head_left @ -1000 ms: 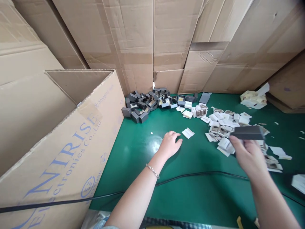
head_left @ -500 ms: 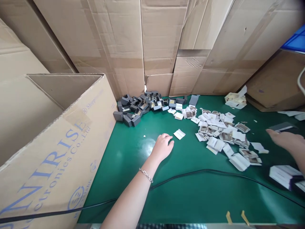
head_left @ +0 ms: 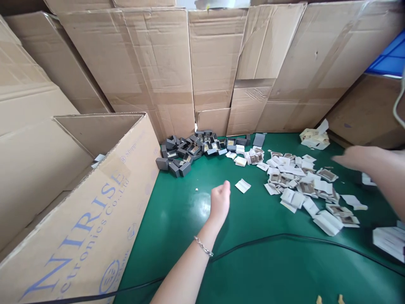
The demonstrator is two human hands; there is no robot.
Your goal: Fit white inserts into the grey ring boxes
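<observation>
My left hand (head_left: 220, 202) is above the green table, its fingers curled closed and the thumb side up; nothing shows in it. Just right of it lies a folded white card piece (head_left: 243, 185), apart from the hand. My right hand (head_left: 363, 162) is at the far right, smeared by motion, so whether its fingers grip anything is not clear. Below it, partly hidden, is a small white-and-dark box (head_left: 368, 179). A heap of white card inserts (head_left: 291, 171) spreads between the hands. Dark grey small boxes (head_left: 180, 152), several of them open, are piled at the back.
A large open carton (head_left: 91, 215) stands on the left. Cardboard sheets (head_left: 218, 59) wall the back. A black cable (head_left: 284, 234) crosses the green table (head_left: 253, 270). A tissue pack (head_left: 314, 137) sits at the back right, and white boxes (head_left: 389, 242) at the right edge.
My left hand has curled from loosely open fingers to closed. My right hand has moved up and left, away from a dark flat piece at the right. The view has tilted up slightly.
</observation>
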